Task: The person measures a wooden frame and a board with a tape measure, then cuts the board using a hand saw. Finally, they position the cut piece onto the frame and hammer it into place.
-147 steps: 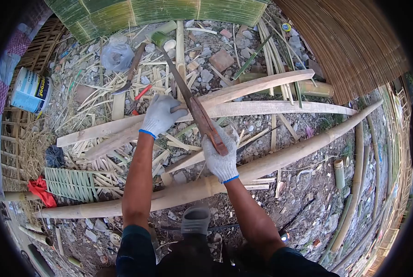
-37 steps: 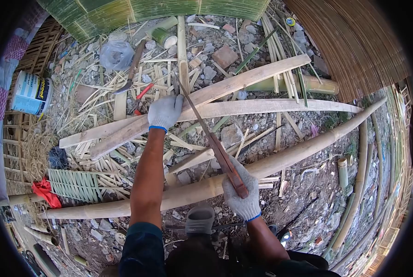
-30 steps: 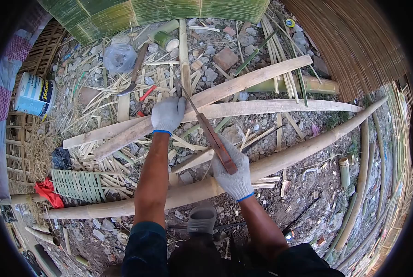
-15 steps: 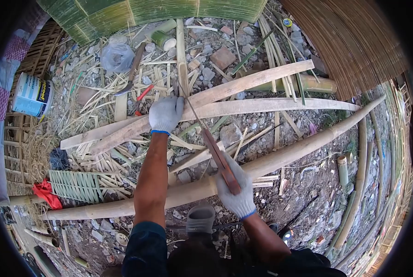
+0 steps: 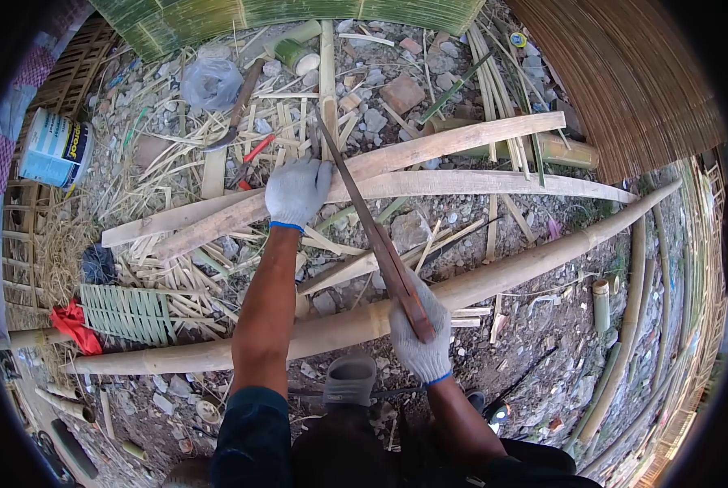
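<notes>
My left hand [image 5: 296,193], in a white knitted glove with a blue cuff, is closed over a flat wooden strip [image 5: 453,145] and presses it down. A second long pale strip [image 5: 478,184] lies beneath, crossing it at an angle. In my right hand [image 5: 422,342], gloved the same way, is the wooden handle of a handsaw [image 5: 392,272]. The saw's dark blade slants up and left across the upper strip, right beside my left fingers. Under my right hand runs a long bamboo pole [image 5: 510,271], lying across the ground.
A curved knife [image 5: 238,110] and a red-handled tool [image 5: 258,149] lie among split bamboo slivers on rubble. At left stand a paint bucket [image 5: 53,149] and a woven bamboo piece [image 5: 126,313]. Bamboo panels [image 5: 299,12] border the top.
My right hand has moved slightly down and right with the saw. The blade's flat side now shows wider. My left hand stays on the strip while the view shifts a little.
</notes>
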The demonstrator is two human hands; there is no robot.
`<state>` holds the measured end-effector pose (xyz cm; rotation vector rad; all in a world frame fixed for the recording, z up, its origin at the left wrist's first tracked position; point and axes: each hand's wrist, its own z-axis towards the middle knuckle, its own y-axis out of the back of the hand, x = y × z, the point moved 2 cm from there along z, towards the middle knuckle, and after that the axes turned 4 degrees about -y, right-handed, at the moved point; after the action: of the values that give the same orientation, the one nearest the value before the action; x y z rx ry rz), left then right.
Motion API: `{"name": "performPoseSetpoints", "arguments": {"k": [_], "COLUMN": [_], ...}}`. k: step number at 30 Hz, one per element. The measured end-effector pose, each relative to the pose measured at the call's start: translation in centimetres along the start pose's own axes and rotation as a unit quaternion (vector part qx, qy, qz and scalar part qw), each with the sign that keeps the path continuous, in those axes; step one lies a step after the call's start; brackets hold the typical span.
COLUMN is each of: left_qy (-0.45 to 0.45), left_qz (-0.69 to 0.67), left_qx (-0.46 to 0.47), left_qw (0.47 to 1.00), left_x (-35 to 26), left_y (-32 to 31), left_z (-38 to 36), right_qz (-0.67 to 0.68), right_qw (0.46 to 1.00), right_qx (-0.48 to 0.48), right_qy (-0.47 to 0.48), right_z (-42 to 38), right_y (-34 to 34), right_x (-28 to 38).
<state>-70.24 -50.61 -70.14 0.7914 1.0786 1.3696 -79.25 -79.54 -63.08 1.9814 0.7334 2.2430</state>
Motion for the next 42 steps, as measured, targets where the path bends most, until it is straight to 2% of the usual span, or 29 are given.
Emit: {"name": "performPoseSetpoints", "arguments": {"k": [3,6,9,12,13,15,18,21,24,25,27,30,33,34,37,40,42], "left_qy": [-0.008,0.010,0.007,0.015,0.017,0.021,0.021,0.025,0.026,0.023,0.014,0.038,0.085,0.090,0.088,0.087,0.102], "left_qz": [0.001,-0.004,-0.014,-0.034,-0.030,-0.021,-0.036,-0.031,-0.033,-0.047,-0.051,-0.033,-0.049,-0.047,-0.057,-0.062,-0.062], "left_qx": [-0.001,0.009,0.012,0.011,0.019,0.020,0.029,0.008,0.015,0.017,0.019,0.048,0.088,0.103,0.109,0.105,0.113], "left_qw": [1.000,1.000,1.000,0.999,0.999,0.999,0.999,0.999,0.999,0.998,0.998,0.998,0.991,0.990,0.989,0.989,0.986], "left_x": [0.1,0.5,0.4,0.8,0.5,0.2,0.6,0.7,0.8,0.9,0.9,1.1,0.6,0.6,0.7,1.0,1.3], "left_y": [-0.1,0.2,0.3,-0.5,-0.3,0.6,0.4,0.0,-0.3,-0.5,-0.5,-0.1,0.9,0.9,0.1,-0.1,-0.1], "left_z": [0.5,1.5,1.6,0.8,0.5,1.0,0.9,1.5,0.8,0.6,1.3,1.5,2.0,2.3,1.4,2.0,1.7], "right_qz": [0.029,-0.013,0.051,-0.036,0.034,0.042,-0.010,0.031,0.003,-0.061,0.031,-0.033,0.025,0.005,0.035,0.014,-0.013], "right_qw": [0.996,0.999,0.998,0.998,0.999,0.990,0.999,0.998,0.997,0.997,0.990,0.999,0.999,1.000,0.999,0.998,0.999], "right_qx": [0.056,0.043,0.026,0.037,0.004,0.065,0.046,0.036,0.062,0.037,0.061,0.030,0.012,0.013,0.026,0.032,0.030], "right_qy": [-0.065,-0.016,-0.029,-0.046,-0.001,-0.119,-0.012,-0.052,-0.049,-0.035,-0.123,0.007,-0.033,0.001,-0.009,-0.061,-0.018], "right_z": [6.6,8.2,1.4,-1.4,-0.1,4.8,8.1,1.9,-1.8,-0.9,3.9,8.4,2.6,0.4,-0.6,5.1,7.0], "right_y": [-3.2,-4.7,-1.5,-0.1,-0.9,-2.6,-5.1,-1.6,0.2,0.1,-2.4,-5.0,-2.4,-1.3,-0.9,-3.8,-5.0], "right_x": [1.0,0.5,-0.6,-1.4,-0.6,0.7,-0.4,0.6,-0.8,0.0,0.7,0.5,0.4,-0.7,-0.2,0.1,-0.5]}}
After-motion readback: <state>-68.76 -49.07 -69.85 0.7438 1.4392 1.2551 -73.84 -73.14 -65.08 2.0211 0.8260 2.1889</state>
